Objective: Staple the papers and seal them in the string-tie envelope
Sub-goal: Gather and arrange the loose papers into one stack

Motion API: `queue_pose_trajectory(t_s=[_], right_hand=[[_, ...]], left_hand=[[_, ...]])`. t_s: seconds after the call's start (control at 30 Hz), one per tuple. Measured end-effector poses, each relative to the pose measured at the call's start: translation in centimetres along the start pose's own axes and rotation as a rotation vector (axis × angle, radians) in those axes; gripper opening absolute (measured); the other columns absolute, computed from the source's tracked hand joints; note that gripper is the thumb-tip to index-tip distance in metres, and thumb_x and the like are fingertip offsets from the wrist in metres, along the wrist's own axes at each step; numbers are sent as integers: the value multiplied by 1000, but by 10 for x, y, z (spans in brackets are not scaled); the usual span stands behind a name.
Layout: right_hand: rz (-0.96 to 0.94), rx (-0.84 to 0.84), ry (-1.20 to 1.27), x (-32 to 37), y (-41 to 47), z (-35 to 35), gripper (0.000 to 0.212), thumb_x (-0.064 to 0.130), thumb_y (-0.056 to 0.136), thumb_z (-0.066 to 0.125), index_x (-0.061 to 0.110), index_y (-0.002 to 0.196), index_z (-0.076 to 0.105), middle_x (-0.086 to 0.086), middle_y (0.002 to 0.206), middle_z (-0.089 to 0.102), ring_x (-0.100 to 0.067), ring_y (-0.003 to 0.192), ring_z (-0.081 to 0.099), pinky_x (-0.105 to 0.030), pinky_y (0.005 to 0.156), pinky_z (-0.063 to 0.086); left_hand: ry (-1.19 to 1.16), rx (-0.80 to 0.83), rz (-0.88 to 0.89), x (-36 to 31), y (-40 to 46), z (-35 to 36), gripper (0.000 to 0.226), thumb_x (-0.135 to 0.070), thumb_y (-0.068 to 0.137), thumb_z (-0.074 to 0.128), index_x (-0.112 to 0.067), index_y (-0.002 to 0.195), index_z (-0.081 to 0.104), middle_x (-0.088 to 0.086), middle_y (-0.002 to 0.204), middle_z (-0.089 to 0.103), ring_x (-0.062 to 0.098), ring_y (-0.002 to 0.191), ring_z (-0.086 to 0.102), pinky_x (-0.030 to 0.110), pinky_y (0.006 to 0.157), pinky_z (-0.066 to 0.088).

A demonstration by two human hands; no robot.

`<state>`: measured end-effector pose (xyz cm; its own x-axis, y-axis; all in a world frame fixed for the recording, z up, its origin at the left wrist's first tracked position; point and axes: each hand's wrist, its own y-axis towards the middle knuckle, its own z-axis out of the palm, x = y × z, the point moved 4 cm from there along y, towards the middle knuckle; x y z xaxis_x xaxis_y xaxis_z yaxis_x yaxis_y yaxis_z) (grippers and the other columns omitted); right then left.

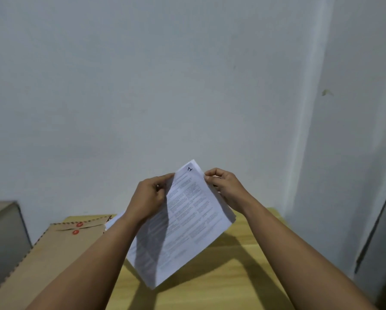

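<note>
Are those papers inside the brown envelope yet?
No, out. Both hands hold the papers above the table, while the envelope lies flat at left.

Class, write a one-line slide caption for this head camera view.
Both hands, left and right, hold printed papers above a wooden table; string-tie envelope lies left.

I see papers (187, 220) held between L grip (149, 198) & R grip (225, 186), above bench (243, 260); envelope (53, 249) lies left of L grip.
</note>
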<state>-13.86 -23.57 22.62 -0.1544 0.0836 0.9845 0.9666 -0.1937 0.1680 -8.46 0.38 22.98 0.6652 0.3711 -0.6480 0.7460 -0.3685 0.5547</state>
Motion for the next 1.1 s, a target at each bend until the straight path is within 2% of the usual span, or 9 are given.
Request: queue_pose_trajectory(t_s=[0.17,0.3,0.4,0.5,0.6,0.77,0.93,1.0,1.1], right_hand=[[-24,35,-31,0,-3,10,14,23,103,65,21,94,75,-6,89,76,-21,75,68,-33,67,55],[-69,21,-10,2,-6,14,7,23,98,74,20,103,77,-6,98,82,-23,82,76,-40,79,61],[-115,10,-76,2,-6,16,15,15,95,78,12,110,78,-9,100,83,-23,85,80,-38,80,64],[-139,-1,-109,-1,-4,16,14,12,97,75,14,110,80,-5,99,83,-20,88,80,-33,79,64],[-161,0,-119,-2,-3,18,14,11,98,74,15,109,80,-3,100,83,-18,89,80,-27,77,62],[-190,35,-95,-2,1,20,18,10,97,74,7,115,79,-9,106,82,-26,97,80,-32,84,63],[-159,131,-61,11,1,18,21,9,98,72,3,118,78,-15,110,80,-28,97,78,-35,87,63],[-137,131,-46,15,2,16,20,10,97,73,5,117,78,-16,110,80,-33,100,78,-41,90,63],[-104,100,-18,19,5,12,20,11,97,74,6,116,78,-16,108,81,-30,92,78,-41,86,64]], left_hand=[[-6,-14,-44,4,-2,-4,66,3,92,47,-51,126,67,-13,88,78,24,73,70,41,74,59],[18,-13,-59,4,0,-3,84,1,89,45,-79,108,57,-5,84,76,23,73,66,30,67,53],[-6,-25,-77,2,-1,-1,69,3,90,46,-57,117,67,-28,89,75,10,82,72,32,75,60],[-11,-28,-81,7,-2,1,63,4,90,45,-43,125,70,-20,89,76,7,69,68,29,65,56],[-17,-32,-85,10,-4,0,63,1,92,45,-47,125,68,-23,80,74,6,53,54,22,59,45],[-51,-47,-155,15,-3,-4,38,-19,101,53,-30,136,66,-7,108,71,-1,69,64,18,69,46],[-52,53,-211,21,5,-8,13,-28,99,60,-25,108,69,-7,121,56,8,96,61,23,77,43],[-62,60,-213,20,10,-12,9,-31,98,62,-24,95,66,-8,117,63,9,104,62,29,81,45],[-93,104,-188,16,17,-18,14,-31,98,63,-20,90,66,-6,93,76,15,88,71,39,81,54]])
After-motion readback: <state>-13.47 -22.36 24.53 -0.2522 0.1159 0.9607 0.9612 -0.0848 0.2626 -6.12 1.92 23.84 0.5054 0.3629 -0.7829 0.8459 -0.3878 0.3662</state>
